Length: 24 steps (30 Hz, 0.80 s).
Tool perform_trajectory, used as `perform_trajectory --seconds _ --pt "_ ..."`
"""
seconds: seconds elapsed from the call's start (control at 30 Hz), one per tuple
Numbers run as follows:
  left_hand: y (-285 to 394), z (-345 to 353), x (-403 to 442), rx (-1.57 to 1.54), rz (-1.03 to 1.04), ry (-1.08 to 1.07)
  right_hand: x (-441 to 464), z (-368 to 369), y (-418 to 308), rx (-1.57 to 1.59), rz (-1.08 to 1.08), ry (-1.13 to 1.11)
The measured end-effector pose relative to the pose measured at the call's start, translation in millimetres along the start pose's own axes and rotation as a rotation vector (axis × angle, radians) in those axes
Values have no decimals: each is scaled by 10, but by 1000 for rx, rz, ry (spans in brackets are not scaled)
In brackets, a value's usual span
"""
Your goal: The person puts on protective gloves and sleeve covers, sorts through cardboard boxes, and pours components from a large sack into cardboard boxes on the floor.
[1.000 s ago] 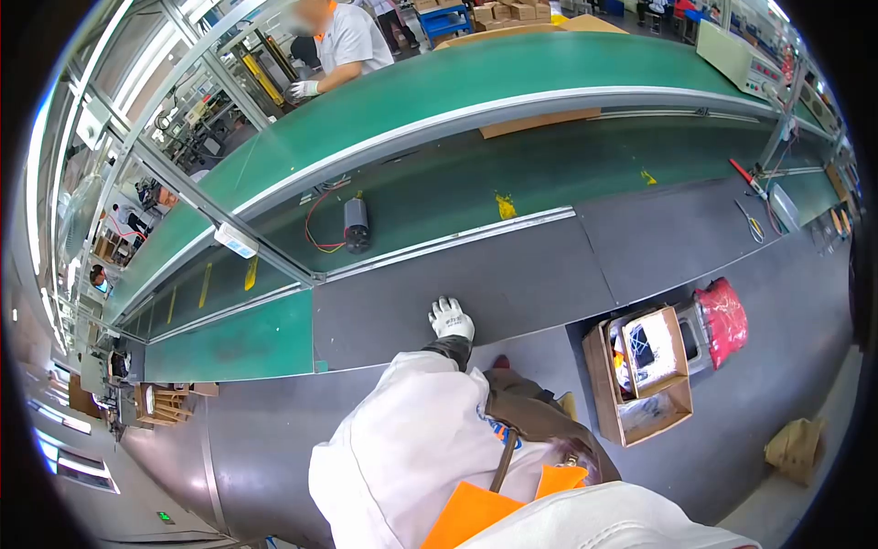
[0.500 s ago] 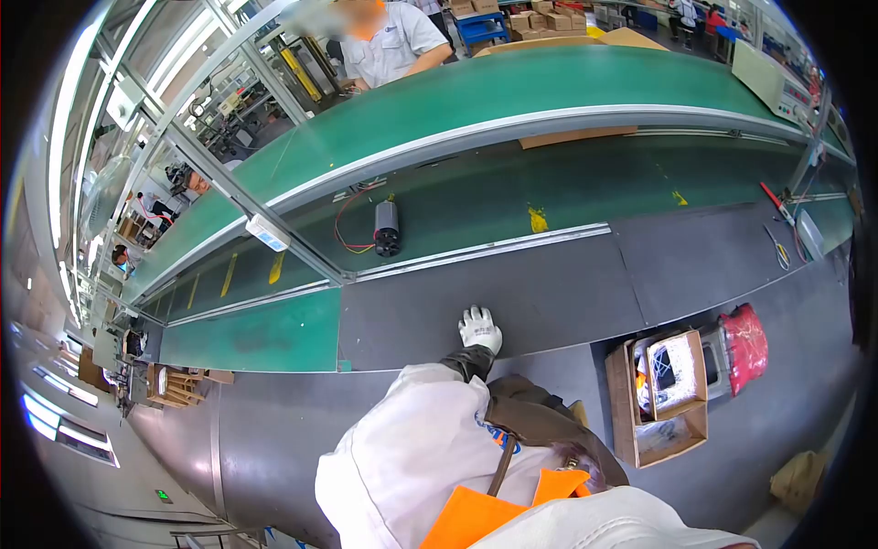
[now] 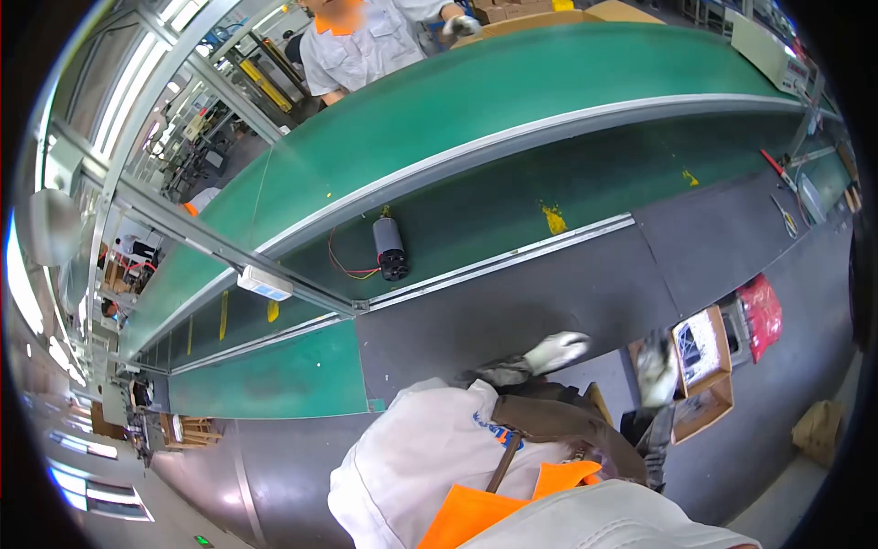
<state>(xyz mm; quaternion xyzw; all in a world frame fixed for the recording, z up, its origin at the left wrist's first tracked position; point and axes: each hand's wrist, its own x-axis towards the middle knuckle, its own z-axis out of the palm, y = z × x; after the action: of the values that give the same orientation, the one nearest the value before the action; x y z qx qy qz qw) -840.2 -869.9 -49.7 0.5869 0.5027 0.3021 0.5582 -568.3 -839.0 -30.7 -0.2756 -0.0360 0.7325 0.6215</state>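
My left hand (image 3: pixel 557 351), in a white glove, is over the front edge of the dark mat (image 3: pixel 512 306); its fingers point right and look drawn together, but blur hides whether anything is in them. My right hand (image 3: pixel 657 371), also gloved, is smeared by motion beside the cardboard box (image 3: pixel 702 416) at the table's front edge. What its fingers do is not clear. A grey motor (image 3: pixel 389 247) with red and yellow wires lies on the lower green belt, beyond the mat and away from both hands.
A red bag (image 3: pixel 760 316) lies right of the box. Scissors (image 3: pixel 785 216) and a red-handled tool (image 3: pixel 776 166) are at the mat's far right. A metal post (image 3: pixel 320 295) rises left of the motor. Across the upper belt (image 3: pixel 439 101) stands a co-worker (image 3: pixel 370 46).
My left hand has moved right from flat on the mat and turned. My right hand has come into view by the box. The co-worker has straightened, with one gloved hand out to the side.
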Motion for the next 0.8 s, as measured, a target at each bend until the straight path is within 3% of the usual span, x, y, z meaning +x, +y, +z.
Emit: perform_trajectory --seconds 0.03,0.1,0.27,0.4,0.5,0.53,0.6,0.63,0.67,0.7,0.73,0.8 --pt "109 57 92 -356 -48 -228 182 102 40 71 -14 17" --pt "779 128 -21 -526 30 -436 365 512 184 148 -24 -35" --pt "933 211 50 -315 37 -378 409 693 352 259 -44 -343" --pt "846 127 5 -380 32 -372 419 726 509 325 -22 -357" --pt "890 28 -45 -287 -23 -406 207 1148 576 139 -119 -133" --pt "835 67 -31 -320 104 -387 148 1296 558 123 -152 73" --pt "911 121 -31 -258 237 -323 113 1295 530 127 -252 -12" --pt "1162 114 -131 -397 2 -342 59 1349 486 123 -285 -17" --pt "1211 162 -152 -261 -14 -307 226 1108 455 181 -312 -211" --pt "1202 295 -192 -444 -45 -325 256 1092 383 211 -320 -239" --pt "1201 438 -203 -617 -64 -323 161 1075 339 140 -368 -177" --pt "1192 533 -206 -601 -112 -393 99 1078 247 76 -428 -118"
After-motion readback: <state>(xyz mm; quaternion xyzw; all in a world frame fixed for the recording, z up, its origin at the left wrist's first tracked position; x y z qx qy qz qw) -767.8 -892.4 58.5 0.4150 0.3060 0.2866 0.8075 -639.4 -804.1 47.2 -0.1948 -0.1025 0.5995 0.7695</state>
